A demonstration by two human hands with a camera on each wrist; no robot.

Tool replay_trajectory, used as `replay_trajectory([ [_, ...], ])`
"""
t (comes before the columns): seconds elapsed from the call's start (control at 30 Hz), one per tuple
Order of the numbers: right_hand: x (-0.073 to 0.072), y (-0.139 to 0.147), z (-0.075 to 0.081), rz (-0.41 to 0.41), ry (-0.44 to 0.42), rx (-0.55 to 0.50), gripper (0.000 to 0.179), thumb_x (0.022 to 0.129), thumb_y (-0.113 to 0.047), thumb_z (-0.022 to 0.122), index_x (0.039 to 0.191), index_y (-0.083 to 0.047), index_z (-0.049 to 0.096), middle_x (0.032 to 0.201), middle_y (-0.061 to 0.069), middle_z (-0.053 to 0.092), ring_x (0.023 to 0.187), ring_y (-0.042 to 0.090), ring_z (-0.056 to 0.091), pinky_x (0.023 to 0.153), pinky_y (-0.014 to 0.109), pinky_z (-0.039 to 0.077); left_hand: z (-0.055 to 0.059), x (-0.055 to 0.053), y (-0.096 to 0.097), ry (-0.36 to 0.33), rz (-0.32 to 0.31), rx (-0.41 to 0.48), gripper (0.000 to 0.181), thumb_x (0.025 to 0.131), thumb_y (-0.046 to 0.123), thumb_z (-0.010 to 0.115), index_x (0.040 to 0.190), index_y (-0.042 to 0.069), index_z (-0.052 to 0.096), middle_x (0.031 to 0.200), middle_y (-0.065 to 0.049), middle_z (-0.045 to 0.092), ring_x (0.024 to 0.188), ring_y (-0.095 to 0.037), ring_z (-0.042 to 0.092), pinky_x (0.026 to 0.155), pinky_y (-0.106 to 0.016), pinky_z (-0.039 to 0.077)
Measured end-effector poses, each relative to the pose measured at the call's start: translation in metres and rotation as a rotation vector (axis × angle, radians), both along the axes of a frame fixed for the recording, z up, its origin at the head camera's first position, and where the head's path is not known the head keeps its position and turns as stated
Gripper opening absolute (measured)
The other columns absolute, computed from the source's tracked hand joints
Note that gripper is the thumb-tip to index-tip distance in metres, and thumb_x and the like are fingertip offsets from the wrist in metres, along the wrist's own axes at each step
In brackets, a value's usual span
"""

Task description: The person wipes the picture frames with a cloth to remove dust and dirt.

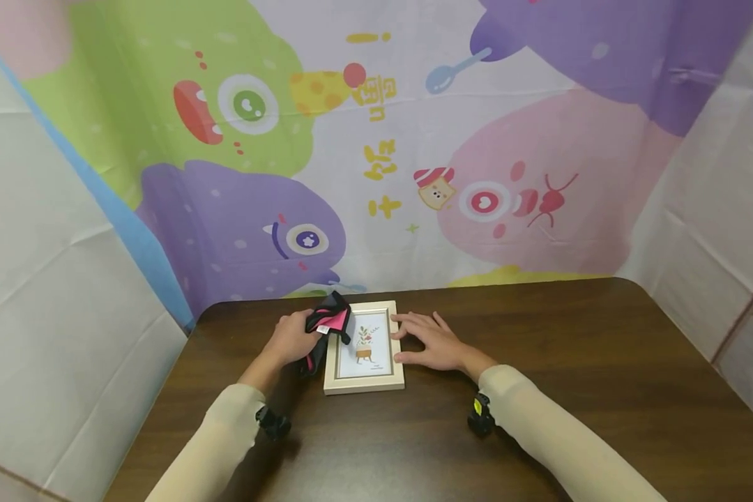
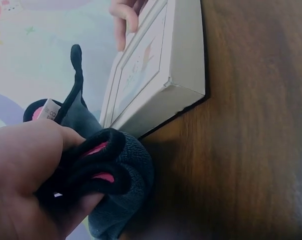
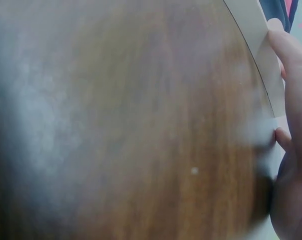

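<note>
A cream picture frame (image 1: 364,383) lies face up on the table, its print showing a potted plant. My left hand (image 1: 293,339) grips a bunched cloth (image 1: 331,319), dark grey and pink with black edging and a white tag. Part of that cloth overlaps the frame's upper left side. In the left wrist view, folds of the cloth (image 2: 133,165) stick out between thumb and fingers, beside the frame's thick side (image 2: 183,55). My right hand (image 1: 436,345) rests its fingertips against the frame's right edge, fingers spread and fairly straight. The right wrist view shows the thumb (image 3: 286,47) touching the frame's side (image 3: 263,60).
The dark brown wooden table (image 1: 539,418) has rounded far corners. Behind it hangs a curtain (image 1: 401,258) printed with cartoon monsters, and pale sheets (image 1: 50,300) hang at both sides. A small black device (image 1: 272,423) is strapped to each wrist.
</note>
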State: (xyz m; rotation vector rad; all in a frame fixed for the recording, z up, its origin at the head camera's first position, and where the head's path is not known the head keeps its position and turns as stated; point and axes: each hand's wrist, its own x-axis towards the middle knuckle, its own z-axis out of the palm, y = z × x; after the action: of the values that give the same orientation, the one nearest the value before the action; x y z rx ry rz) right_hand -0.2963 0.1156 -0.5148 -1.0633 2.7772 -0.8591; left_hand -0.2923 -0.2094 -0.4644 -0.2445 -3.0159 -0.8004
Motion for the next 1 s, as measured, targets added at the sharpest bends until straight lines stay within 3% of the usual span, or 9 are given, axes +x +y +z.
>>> replay_trajectory([
  [0.33,0.000,0.000,0.001,0.004,-0.013,-0.009,0.036,0.087,-0.061,0.062,0.114,-0.038,0.059,0.156,-0.010,0.031,0.146,0.027,0.020,0.110,0.066,0.002,0.004,0.026,-0.002,-0.026,-0.013,-0.003,0.047,0.084,0.017,0.068,0.127,0.001,0.061,0.089,-0.007,0.068,0.074,-0.022,0.059,0.066,-0.033,0.048],
  [0.67,-0.001,0.000,-0.002,0.004,-0.022,-0.014,0.037,0.086,-0.064,0.061,0.113,-0.039,0.059,0.156,-0.011,0.031,0.146,0.026,0.021,0.110,0.065,0.001,0.003,0.053,-0.005,-0.005,-0.033,-0.018,0.052,0.082,0.016,0.069,0.128,-0.004,0.059,0.102,-0.013,0.069,0.084,-0.024,0.061,0.071,-0.037,0.050],
  [1.0,-0.003,0.001,-0.003,-0.005,-0.022,-0.007,0.037,0.085,-0.065,0.061,0.113,-0.040,0.058,0.157,-0.012,0.030,0.147,0.024,0.020,0.111,0.064,0.000,0.003,0.077,0.000,0.033,-0.002,0.038,0.037,0.078,0.013,0.069,0.113,0.003,0.068,0.076,-0.001,0.063,0.068,-0.017,0.055,0.059,-0.031,0.044],
])
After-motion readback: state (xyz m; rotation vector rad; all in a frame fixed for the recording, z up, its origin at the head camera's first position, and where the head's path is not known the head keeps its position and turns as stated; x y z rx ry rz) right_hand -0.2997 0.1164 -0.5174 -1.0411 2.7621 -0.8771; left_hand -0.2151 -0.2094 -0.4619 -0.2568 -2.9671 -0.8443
